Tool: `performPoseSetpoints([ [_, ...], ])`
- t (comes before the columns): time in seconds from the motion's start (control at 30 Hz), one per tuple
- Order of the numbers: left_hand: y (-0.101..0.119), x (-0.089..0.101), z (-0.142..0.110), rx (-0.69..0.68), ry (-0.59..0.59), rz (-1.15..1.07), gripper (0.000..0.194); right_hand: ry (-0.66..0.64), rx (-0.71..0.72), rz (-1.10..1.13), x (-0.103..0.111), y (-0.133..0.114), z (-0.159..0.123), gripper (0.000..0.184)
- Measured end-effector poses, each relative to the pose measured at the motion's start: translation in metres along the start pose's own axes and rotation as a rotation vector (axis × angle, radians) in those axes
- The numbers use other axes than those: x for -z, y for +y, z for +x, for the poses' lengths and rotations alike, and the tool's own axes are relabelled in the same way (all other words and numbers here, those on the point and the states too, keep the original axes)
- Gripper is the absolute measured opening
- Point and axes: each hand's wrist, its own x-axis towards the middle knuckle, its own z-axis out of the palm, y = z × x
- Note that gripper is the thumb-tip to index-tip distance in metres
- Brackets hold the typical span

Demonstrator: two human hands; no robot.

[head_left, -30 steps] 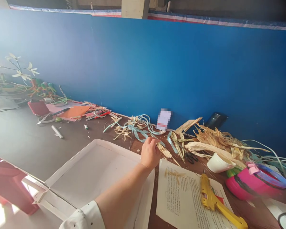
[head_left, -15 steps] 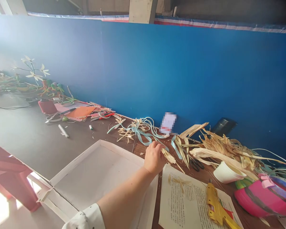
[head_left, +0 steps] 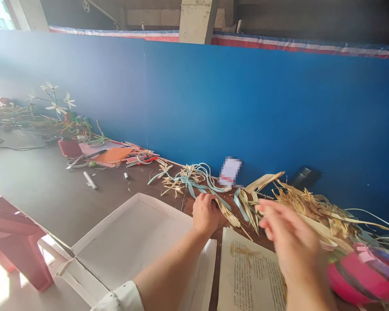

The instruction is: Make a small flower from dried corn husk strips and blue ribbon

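My left hand (head_left: pixel 206 216) rests on the brown table with its fingers curled closed beside a dried corn husk strip (head_left: pixel 228 212). Whatever those fingers hold, if anything, is hidden beneath them. My right hand (head_left: pixel 293 235), slightly blurred, reaches in from the lower right. Its fingers point left and are apart, with nothing seen between them, close to several narrow husk leaves (head_left: pixel 250 211). Left of and beyond my left hand lie pale blue cords (head_left: pixel 210 177) with straw-coloured husk flowers (head_left: pixel 174 185) and a blue ribbon (head_left: pixel 190 186).
An open white box tray (head_left: pixel 123 242) lies under my left forearm. Printed paper (head_left: pixel 246 280) with a husk piece on it is partly covered by my right hand. A husk heap (head_left: pixel 307 203), a pink container (head_left: pixel 356 276) and a blue panel (head_left: pixel 262 108) stand around the right and back.
My right hand has come into view from the lower right and covers the yellow glue gun and most of the white cup. My left hand has shifted slightly left, showing more husk strip.
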Motion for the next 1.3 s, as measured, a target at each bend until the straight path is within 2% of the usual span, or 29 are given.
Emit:
performPoseSetpoints([
  [0.1,0.0,0.002,0.002,0.056,0.011,0.011,0.035,-0.225,-0.097,-0.344,-0.025,0.021,0.011,0.028],
  [0.2,0.001,0.001,0.002,0.075,-0.018,0.019,0.033,-0.392,-0.164,-0.659,-0.053,0.048,0.022,0.033],
  [0.33,0.001,0.001,0.002,0.077,-0.03,0.02,0.034,-0.445,-0.185,-0.782,-0.07,0.069,0.029,0.02],
  [0.6,0.0,0.001,0.003,0.068,-0.025,-0.001,0.031,-0.249,-0.239,-0.578,-0.044,0.063,0.055,0.026],
  [0.7,-0.001,-0.001,0.003,0.084,-0.016,-0.02,0.031,-0.202,-0.227,-0.485,-0.043,0.059,0.059,0.026],
  [0.87,0.001,-0.002,0.003,0.172,-0.068,-0.079,0.023,-0.248,-0.177,-0.404,-0.065,0.047,0.047,0.026],
  [1.0,0.003,0.001,0.003,0.259,-0.16,-0.112,0.028,-0.3,-0.12,-0.29,-0.089,0.039,0.027,0.026],
  [1.1,0.003,0.004,0.004,0.308,-0.179,-0.109,0.027,-0.338,-0.087,-0.22,-0.101,0.036,0.014,0.027],
  [1.3,-0.001,0.002,0.013,0.39,-0.142,-0.182,0.029,-0.33,-0.114,-0.069,-0.103,0.038,0.006,0.032],
])
